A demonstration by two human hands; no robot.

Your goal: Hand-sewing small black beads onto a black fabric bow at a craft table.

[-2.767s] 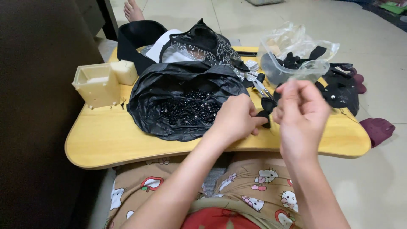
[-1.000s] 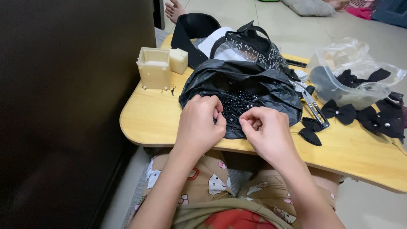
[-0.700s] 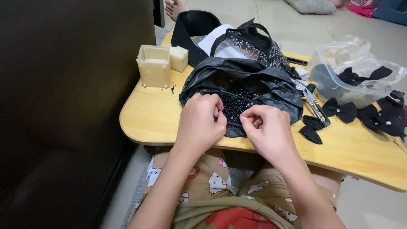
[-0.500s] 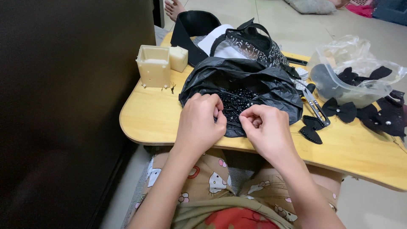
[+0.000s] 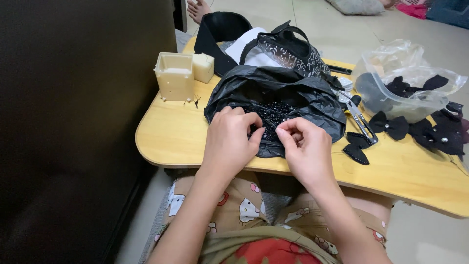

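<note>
Two hands work over a black plastic bag (image 5: 312,98) of beads.
Left hand (image 5: 228,142) and right hand (image 5: 305,149) pinch something tiny, unclear what.

Premises present as a home used for piecework. A low wooden lap table (image 5: 195,146) sits over the seated person's patterned pyjama trousers (image 5: 234,210) on a tiled floor (image 5: 342,29), with a bare foot (image 5: 200,7) at the far edge. A dark sofa side (image 5: 73,122) stands left.
</note>
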